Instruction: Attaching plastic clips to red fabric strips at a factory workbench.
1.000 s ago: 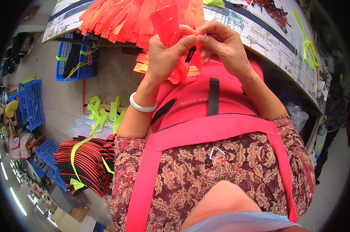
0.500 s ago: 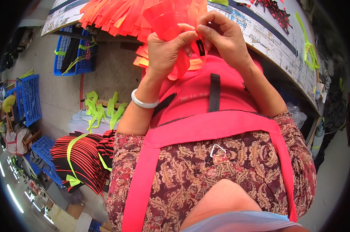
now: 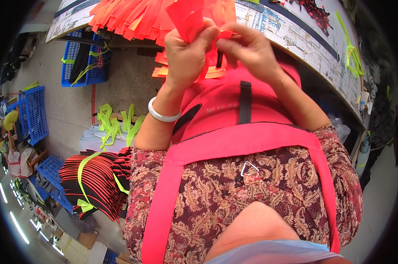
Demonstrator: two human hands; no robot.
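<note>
My left hand [image 3: 185,55] is closed round a bright orange fabric strip [image 3: 184,20], its thumb pressed against the forefinger. The strip's upper part fans up above the fist. Right beside it, my right hand [image 3: 249,48], slightly blurred, has thumb and forefinger closed on an orange end of the strip. Below those fingertips hangs a small narrow black piece [image 3: 219,60], partly hidden; it looks like a plastic buckle or clip. More orange strips [image 3: 133,20] lie in a dense layered pile just beyond my hands, some hanging over the table edge.
The white-topped table [image 3: 291,42] holds a heap of small black and red pieces [image 3: 313,13] and a yellow-green ribbon [image 3: 352,57]. Blue crates [image 3: 95,66] stand at left. A bundle of black and red pieces [image 3: 91,185] lies low left, near yellow-green strips [image 3: 111,127].
My right hand has shifted slightly left and turned, its fingers closing in against the left hand. The black piece has moved left and is now more covered. The left fist has tightened round the strip.
</note>
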